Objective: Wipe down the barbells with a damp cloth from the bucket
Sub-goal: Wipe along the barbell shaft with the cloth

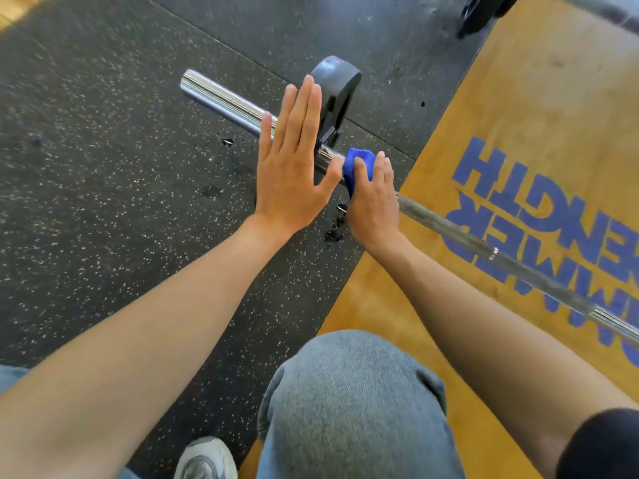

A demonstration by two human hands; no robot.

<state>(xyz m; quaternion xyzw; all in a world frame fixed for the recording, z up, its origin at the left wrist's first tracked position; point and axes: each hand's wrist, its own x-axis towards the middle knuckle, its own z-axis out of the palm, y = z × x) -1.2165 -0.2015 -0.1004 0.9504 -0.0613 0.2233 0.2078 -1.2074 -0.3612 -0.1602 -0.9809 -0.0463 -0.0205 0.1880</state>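
a polished chrome sleeve [221,98] gleams beside a matt black rubber plate [337,88]; the bar's shaft [484,247] looks dull, rough grey metal. a blue cloth [358,164] appears soft and napped. speckled rubber mat [103,167] meets smooth wood flooring [539,98] with painted blue lettering.

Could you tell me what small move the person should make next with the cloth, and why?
Probably slide the right hand and cloth along the bar toward the platform. The cloth is wrapped round the bar beside the plate, and the dull shaft beyond it looks unwiped. The left hand is open.
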